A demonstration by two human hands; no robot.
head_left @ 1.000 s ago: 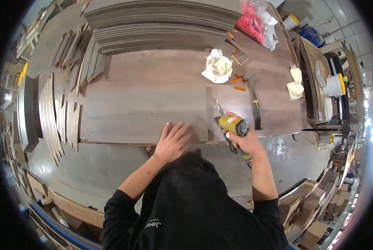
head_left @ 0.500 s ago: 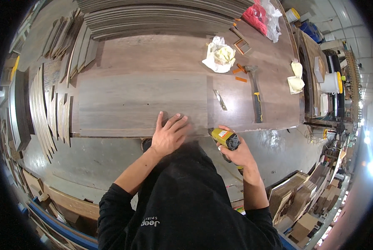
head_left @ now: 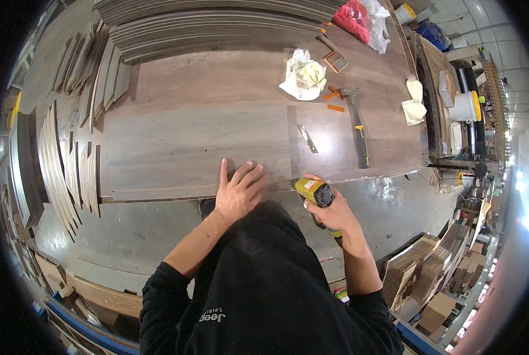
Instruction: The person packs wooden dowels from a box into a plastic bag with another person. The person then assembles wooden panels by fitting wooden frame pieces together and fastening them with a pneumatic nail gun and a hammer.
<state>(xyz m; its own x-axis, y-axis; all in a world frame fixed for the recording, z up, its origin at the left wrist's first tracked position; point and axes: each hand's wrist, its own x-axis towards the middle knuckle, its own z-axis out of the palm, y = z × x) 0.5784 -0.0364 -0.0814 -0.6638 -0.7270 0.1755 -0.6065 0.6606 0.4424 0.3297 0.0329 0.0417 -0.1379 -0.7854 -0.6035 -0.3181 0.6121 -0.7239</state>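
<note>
A grey-brown wood-grain board (head_left: 158,133) lies flat along the near side of the table, with small dark holes in its surface. My left hand (head_left: 239,190) rests on its near edge, fingers spread and partly smeared by motion. At the board's near right corner, my right hand (head_left: 335,211) is closed around a yellow-green and black power drill (head_left: 313,190). The drill's nose points at the board's edge; whether its tip touches is hidden. To the right of the board lie a flat metal strip (head_left: 307,139) and a hammer (head_left: 359,129) with a black and yellow handle.
Stacked boards (head_left: 217,26) line the table's far side, and thin strips (head_left: 57,171) stand at the left. Crumpled white wrapping (head_left: 303,76), small orange pieces (head_left: 335,108) and a pale yellow cloth (head_left: 414,111) lie on the tabletop. Cut panels (head_left: 415,272) are piled behind me on the right.
The view has shifted slightly, so the table items sit a little further left. The drill stays in my right hand at the board's corner. My left hand remains on the board.
</note>
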